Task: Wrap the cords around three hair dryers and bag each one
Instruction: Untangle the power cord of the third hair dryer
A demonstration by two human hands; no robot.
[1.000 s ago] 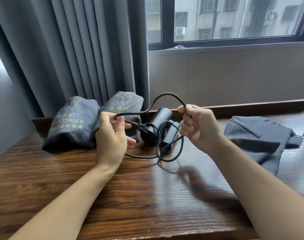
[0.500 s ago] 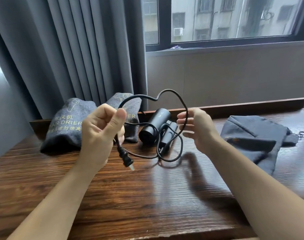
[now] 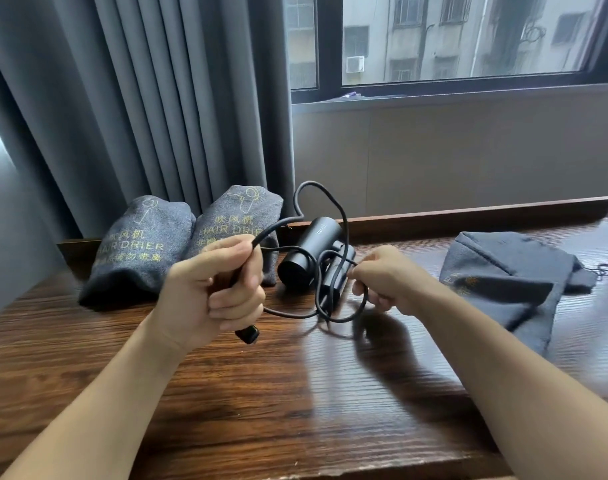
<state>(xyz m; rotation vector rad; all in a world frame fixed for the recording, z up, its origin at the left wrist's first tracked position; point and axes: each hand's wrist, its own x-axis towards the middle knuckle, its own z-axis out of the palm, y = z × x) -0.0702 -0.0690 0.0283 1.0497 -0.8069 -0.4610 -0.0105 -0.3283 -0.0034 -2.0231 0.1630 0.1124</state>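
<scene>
A black hair dryer (image 3: 307, 254) lies on the wooden table (image 3: 295, 393) with its handle folded, near the back ledge. Its black cord (image 3: 333, 206) loops up above it and down in front. My left hand (image 3: 212, 289) is closed around the cord near the plug (image 3: 247, 334), which hangs below my fist. My right hand (image 3: 385, 278) pinches a cord loop just right of the dryer. Two filled grey bags marked HAIR DRIER (image 3: 139, 247) (image 3: 236, 223) stand at the back left. A flat, empty grey bag (image 3: 503, 278) lies at the right.
A raised wooden ledge (image 3: 468, 216) runs along the table's back edge. Grey curtains (image 3: 139, 109) hang behind the bags, and a wall with a window (image 3: 451, 39) stands behind the ledge. The bag's drawstring (image 3: 605, 270) trails to the far right.
My left hand has gripped the cord closer to the plug and shifted right. My right hand, open a moment ago, has dropped and closed on a lower cord loop beside the dryer.
</scene>
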